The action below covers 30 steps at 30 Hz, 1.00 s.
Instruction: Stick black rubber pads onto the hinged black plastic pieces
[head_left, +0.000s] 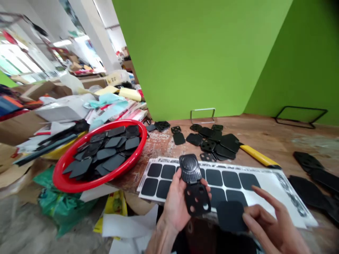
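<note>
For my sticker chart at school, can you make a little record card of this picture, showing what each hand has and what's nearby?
Left hand: holds a black holed plate and a ribbed black oval piece
Right hand: beside a black square pad; touching it or not is hard to tell
Under the hands: white sheet of black square pads
Nearby: red basin of black pieces; yellow handle
Behind: green wall

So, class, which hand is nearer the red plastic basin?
Left. The left hand is to the right of the red plastic basin, not touching it. The right hand is farther right, beyond the left hand.
</note>
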{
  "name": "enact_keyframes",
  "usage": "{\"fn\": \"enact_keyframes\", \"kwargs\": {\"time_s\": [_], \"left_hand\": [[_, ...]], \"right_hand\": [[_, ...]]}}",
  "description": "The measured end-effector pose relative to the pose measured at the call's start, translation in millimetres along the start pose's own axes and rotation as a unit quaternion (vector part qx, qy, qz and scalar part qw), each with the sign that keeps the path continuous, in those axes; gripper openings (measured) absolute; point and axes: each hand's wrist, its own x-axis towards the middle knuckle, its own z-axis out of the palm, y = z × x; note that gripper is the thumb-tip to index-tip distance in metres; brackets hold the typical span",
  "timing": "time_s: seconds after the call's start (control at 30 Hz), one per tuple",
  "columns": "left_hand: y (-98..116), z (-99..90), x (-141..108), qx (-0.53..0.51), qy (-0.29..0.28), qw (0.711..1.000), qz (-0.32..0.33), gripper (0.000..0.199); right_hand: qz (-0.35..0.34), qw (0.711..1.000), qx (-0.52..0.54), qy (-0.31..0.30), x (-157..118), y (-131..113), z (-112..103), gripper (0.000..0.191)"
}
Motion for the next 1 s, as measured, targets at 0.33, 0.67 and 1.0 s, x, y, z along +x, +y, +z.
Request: {"fn": "enact_keyframes", "kwargs": {"time_s": [0.33,0.67,1.0], "left_hand": [[-5.0,-3.5,2.5,0.043,0.034,0.997,-0.046,0.05],[-13.4,-6.9,1.4,0.056,0.047,0.996,-0.051,0.049],[-20.0,-7.8,2.5,0.083,0.067,0.991,-0.076,0.052]], "right_hand": [[0.052,0.994,-0.008,-0.091,-15.7,-15.6,1.3,0.009],[0.198,0.961,0.161,-0.105,-20.0,-9.7,18.1,0.021],[0.212,0.949,0.221,-0.077,-11.8,-7.0,39.8,0.024]]}}
